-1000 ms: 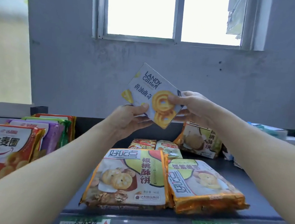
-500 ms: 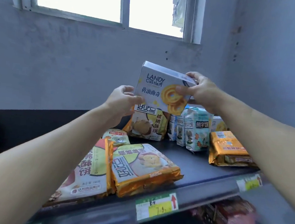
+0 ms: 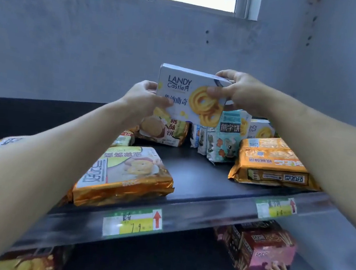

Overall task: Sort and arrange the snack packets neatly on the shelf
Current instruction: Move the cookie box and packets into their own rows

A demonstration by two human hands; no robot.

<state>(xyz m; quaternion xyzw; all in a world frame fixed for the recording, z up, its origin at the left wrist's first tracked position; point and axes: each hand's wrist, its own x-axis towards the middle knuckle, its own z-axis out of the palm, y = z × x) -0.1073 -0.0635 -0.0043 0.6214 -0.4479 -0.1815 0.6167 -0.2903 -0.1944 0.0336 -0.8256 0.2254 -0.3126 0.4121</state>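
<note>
Cookie box (image 3: 188, 94): held upright in the air above the back of the shelf (image 3: 201, 177), printed front toward the camera
Left hand (image 3: 142, 98): clamped on the box's lower left edge, thumb across the front
Right hand (image 3: 238, 90): pinched the upper right corner, thumb on the front, fingers over the top
Orange-edged packet (image 3: 123, 175): lay flat near the shelf's front, left of centre
Orange packet (image 3: 273, 165): lay flat at the right, just in front of a second cookie box (image 3: 261, 128)
Pale blue bags (image 3: 223, 137): stood upright at the back, below the held box
Price tag (image 3: 132, 222): fixed on the shelf's front rail
</note>
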